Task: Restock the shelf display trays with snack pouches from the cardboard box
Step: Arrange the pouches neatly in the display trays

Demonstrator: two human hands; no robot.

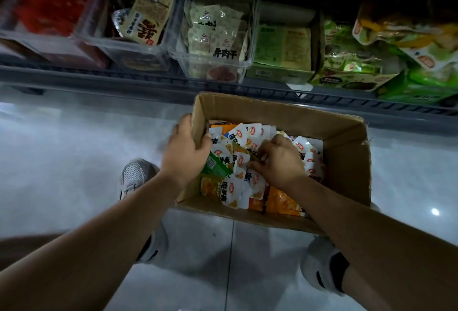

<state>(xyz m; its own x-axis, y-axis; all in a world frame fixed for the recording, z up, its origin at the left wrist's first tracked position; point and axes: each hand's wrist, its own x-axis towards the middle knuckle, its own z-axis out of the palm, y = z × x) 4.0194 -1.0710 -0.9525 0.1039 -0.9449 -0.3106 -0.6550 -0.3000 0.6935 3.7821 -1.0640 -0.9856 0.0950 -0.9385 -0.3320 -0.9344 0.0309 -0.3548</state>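
An open cardboard box (344, 152) sits on the floor below the shelf, filled with several small white, orange and green snack pouches (238, 186). My left hand (184, 153) is at the box's left wall, fingers curled over the pouches inside; a green pouch (215, 165) lies under its palm. My right hand (277, 160) is in the middle of the box, fingers curled round white pouches. On the shelf above stand clear display trays (210, 63) holding pale pouches.
Further clear trays (119, 40) and green carton displays (347, 77) line the dark shelf, whose rail (148, 82) runs across. My two grey shoes (133, 177) stand on the pale tiled floor (62, 162) on either side of the box.
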